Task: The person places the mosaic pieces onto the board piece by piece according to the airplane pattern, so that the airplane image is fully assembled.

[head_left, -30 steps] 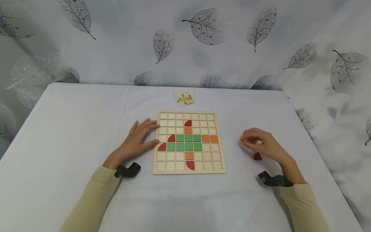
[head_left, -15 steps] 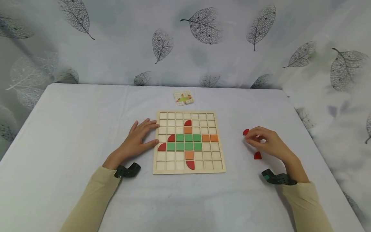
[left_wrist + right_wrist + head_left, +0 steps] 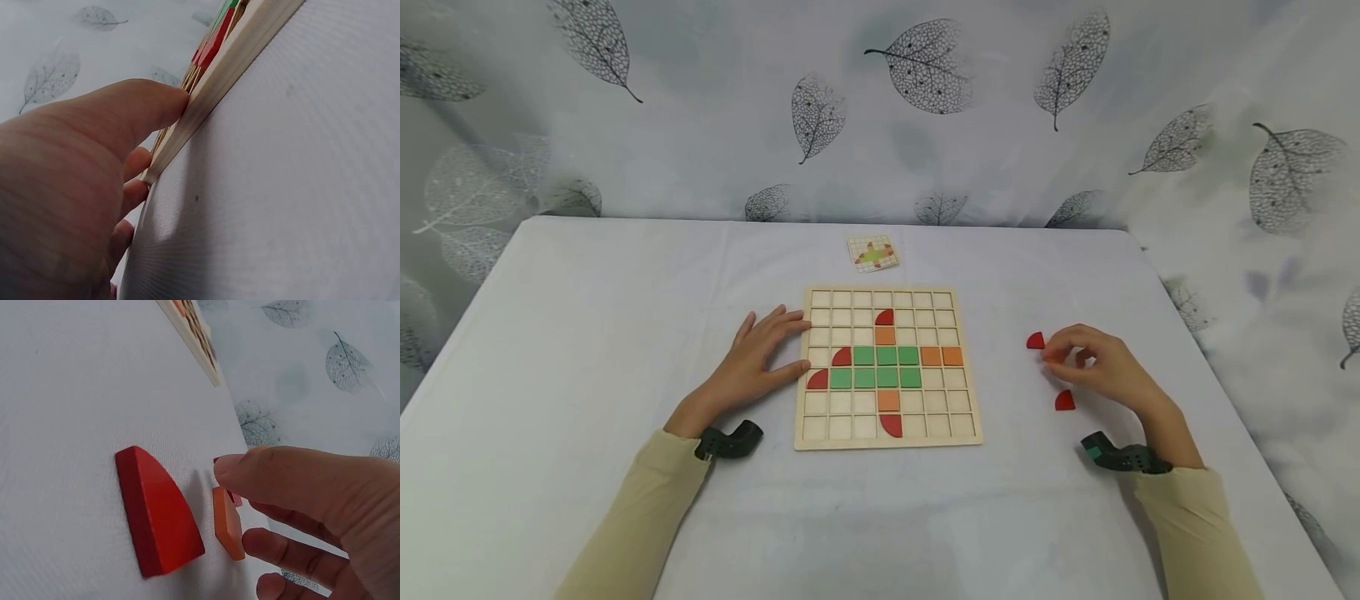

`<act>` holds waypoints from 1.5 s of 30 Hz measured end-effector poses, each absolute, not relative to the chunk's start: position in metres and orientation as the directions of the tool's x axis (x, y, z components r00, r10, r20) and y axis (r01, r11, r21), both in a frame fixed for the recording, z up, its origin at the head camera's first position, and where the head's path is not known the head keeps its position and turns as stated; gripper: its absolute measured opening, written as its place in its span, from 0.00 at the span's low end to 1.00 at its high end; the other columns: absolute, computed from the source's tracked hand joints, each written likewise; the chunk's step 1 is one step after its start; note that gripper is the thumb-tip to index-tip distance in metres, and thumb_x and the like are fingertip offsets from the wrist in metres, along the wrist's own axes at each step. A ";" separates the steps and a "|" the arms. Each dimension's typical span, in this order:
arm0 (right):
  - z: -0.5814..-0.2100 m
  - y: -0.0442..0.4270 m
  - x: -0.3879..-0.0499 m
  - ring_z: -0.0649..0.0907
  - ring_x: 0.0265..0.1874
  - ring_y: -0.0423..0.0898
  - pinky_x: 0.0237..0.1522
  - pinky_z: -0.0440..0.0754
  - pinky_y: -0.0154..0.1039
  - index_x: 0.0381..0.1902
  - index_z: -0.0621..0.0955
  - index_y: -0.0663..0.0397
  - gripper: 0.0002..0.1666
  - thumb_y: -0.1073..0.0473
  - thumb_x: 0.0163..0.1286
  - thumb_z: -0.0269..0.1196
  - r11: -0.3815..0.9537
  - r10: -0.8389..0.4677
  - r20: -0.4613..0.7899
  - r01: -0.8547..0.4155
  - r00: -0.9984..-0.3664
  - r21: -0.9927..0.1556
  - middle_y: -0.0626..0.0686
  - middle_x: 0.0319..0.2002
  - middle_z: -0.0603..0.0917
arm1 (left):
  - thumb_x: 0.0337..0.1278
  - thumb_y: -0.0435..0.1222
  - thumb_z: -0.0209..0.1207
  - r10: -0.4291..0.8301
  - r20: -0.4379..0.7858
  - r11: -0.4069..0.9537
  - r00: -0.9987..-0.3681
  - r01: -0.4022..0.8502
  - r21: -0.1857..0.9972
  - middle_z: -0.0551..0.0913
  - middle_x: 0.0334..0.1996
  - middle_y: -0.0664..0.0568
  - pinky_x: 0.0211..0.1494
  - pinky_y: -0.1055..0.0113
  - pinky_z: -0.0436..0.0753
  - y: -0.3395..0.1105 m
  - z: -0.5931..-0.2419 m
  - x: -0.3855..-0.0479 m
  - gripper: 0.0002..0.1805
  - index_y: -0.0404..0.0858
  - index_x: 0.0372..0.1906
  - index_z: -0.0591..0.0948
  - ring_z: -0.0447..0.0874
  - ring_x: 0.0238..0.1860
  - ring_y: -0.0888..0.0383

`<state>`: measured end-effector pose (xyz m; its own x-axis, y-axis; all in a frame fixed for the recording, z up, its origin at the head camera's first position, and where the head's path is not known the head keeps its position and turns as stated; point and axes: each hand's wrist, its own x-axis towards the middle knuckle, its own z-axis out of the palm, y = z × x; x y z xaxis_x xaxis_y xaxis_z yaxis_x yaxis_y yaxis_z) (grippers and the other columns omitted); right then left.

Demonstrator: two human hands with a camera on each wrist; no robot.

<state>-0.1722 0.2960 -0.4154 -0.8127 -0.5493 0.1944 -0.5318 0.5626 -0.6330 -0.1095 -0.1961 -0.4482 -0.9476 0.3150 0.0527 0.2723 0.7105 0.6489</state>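
Note:
My left hand (image 3: 763,358) rests at the left edge of a wooden grid board (image 3: 820,437); thumb and fingertips touch its rim, as the left wrist view also shows. The board bears green squares (image 3: 887,377), orange squares (image 3: 889,401) and red quarter-circle pieces (image 3: 891,426). Right of the board, my right hand (image 3: 1093,362) bends its thumb and fingers low over an orange tile (image 3: 228,525). Whether they pinch it is hidden. Two red quarter-circle pieces lie beside this hand: one piece (image 3: 1036,341) at its fingertips, the other piece (image 3: 1064,401) below the thumb.
A small pattern card (image 3: 873,253) lies behind the board. White cloth (image 3: 625,275) covers the table. Behind it hangs a leaf-printed curtain (image 3: 700,108). Each wrist wears a black camera mount, the left one (image 3: 730,440) and the right one (image 3: 1126,457).
My right hand has shifted a little right and away from the board, uncovering the farther red piece and more of the nearer one. The left hand stays on the board's edge.

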 end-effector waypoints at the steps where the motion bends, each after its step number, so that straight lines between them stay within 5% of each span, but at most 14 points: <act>1: -0.416 0.296 -0.172 0.75 0.35 0.39 0.32 0.76 0.27 0.38 0.85 0.55 0.15 0.74 0.54 0.71 0.571 -0.543 0.189 -0.524 -0.818 -0.632 0.51 0.39 0.81 | 0.61 0.45 0.63 0.314 0.051 0.711 -0.948 0.270 0.649 0.63 0.72 0.45 0.77 0.48 0.32 -0.196 -0.448 -0.110 0.33 0.41 0.69 0.69 0.45 0.77 0.46; 23: -0.418 0.302 -0.174 0.77 0.36 0.35 0.38 0.76 0.20 0.41 0.85 0.59 0.11 0.67 0.59 0.71 0.699 -0.442 0.067 -0.390 -0.895 -0.599 0.54 0.39 0.84 | 0.61 0.45 0.63 0.314 0.047 0.710 -0.948 0.267 0.651 0.63 0.72 0.45 0.77 0.49 0.32 -0.196 -0.446 -0.111 0.33 0.42 0.69 0.69 0.45 0.78 0.47; 45: -0.419 0.302 -0.171 0.79 0.35 0.36 0.39 0.79 0.25 0.41 0.84 0.58 0.15 0.72 0.56 0.70 0.601 -0.539 0.147 -0.501 -0.829 -0.623 0.52 0.38 0.84 | 0.61 0.44 0.63 0.308 0.053 0.703 -0.950 0.265 0.660 0.63 0.72 0.45 0.77 0.48 0.32 -0.196 -0.449 -0.109 0.32 0.41 0.68 0.69 0.46 0.77 0.46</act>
